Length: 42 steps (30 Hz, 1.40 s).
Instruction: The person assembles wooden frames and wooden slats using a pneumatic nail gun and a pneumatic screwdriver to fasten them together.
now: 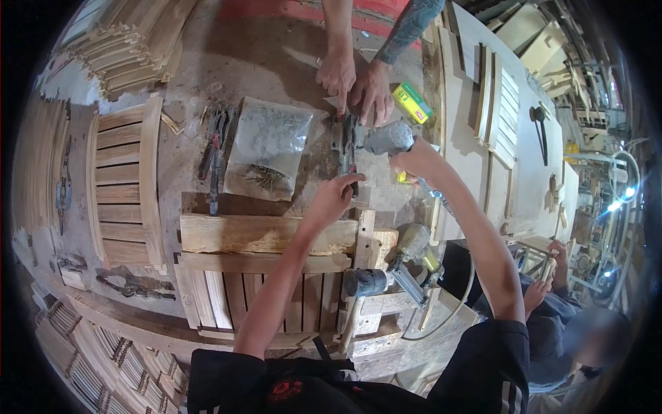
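Note:
My right hand (pixel 419 162) is wrapped around a grey nail gun (pixel 388 139), whose head points left over the bench. My left hand (pixel 334 198) is closed at the near end of a dark metal tool (pixel 346 146) with a bit of red on it, lying lengthwise away from me. At the tool's far end are another person's two hands (pixel 336 74), one pointing a finger down at it and the other resting beside it. Left of the tool lies a clear plastic bag (pixel 270 141) with small nails or screws (pixel 262 177) on it.
Pliers (pixel 215 155) lie left of the bag, near a slatted wooden panel (pixel 121 183). A green-and-yellow box (pixel 412 103) sits right of the hands. Before me are a wooden frame (pixel 269 234) and a second nail gun (pixel 412 248). Another person (pixel 552 324) works at right.

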Motion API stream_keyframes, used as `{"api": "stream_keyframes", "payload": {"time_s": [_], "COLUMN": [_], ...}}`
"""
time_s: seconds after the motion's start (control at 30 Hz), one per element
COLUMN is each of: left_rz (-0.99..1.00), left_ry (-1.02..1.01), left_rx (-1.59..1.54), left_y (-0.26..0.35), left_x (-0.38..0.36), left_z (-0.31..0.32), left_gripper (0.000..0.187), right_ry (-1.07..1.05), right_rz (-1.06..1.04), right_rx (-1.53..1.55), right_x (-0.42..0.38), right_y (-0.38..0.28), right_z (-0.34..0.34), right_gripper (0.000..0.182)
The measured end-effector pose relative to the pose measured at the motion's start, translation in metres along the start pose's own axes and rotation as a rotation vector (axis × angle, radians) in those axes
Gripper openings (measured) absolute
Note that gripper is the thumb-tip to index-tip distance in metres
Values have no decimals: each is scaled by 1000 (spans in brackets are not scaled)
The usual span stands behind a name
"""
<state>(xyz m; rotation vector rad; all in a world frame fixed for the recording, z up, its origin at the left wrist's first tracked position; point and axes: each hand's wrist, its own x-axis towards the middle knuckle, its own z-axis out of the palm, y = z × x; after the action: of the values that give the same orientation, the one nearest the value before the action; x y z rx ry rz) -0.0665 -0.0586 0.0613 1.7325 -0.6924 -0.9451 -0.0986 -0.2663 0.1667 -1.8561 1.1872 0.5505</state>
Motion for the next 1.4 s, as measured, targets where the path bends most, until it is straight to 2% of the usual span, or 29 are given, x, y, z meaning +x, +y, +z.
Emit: {"api": "stream_keyframes", "payload": {"time_s": [0.07, 0.17, 0.27, 0.37, 0.47, 0.67, 0.77, 0.87, 0.97, 1.07, 1.27, 1.4], "left_rz": [5, 55, 62, 5, 7, -26, 118, 83, -110, -260, -307, -336], "left_ry": [18, 39, 17, -12, -15, -22, 78, 363, 442, 318, 333, 381], "left_rx": [-33, -14, 47, 42, 49, 34, 72, 25, -310, -531, -836, -1007], "left_y": [1, 0, -1, 4, 7, 3, -7, 6, 34, 43, 67, 68], "left_x": [0, 1, 1, 0, -1, 0, 2, -11, -34, -56, -70, -62], "left_z": [1, 2, 2, -1, -4, -1, 4, 6, -1, -3, 17, 32], "left_gripper": [36, 35, 38, 38, 39, 40, 40, 33, 22, 18, 17, 17], "right_ry": [5, -70, -137, -87, -90, -79, -48, -41, -65, -63, -47, -70], "right_rz": [-19, 40, 34, 2, 60, -21, -21, -13, -21, -24, -91, -82], "right_rx": [2, -24, -27, -4, -5, 13, -56, -13, 2, 9, 49, 101], "right_x": [2, 8, 9, 15, 13, 19, 16, 6, 2, -1, 2, 2], "right_y": [1, 3, 2, 10, 9, 15, 12, 5, 7, 5, 14, 18], "right_z": [1, -1, -4, -1, -1, 0, 2, 1, -1, -2, -2, -2], "right_gripper": [17, 51, 52, 51, 51, 46, 35, 23, 18, 17, 19, 12]}}
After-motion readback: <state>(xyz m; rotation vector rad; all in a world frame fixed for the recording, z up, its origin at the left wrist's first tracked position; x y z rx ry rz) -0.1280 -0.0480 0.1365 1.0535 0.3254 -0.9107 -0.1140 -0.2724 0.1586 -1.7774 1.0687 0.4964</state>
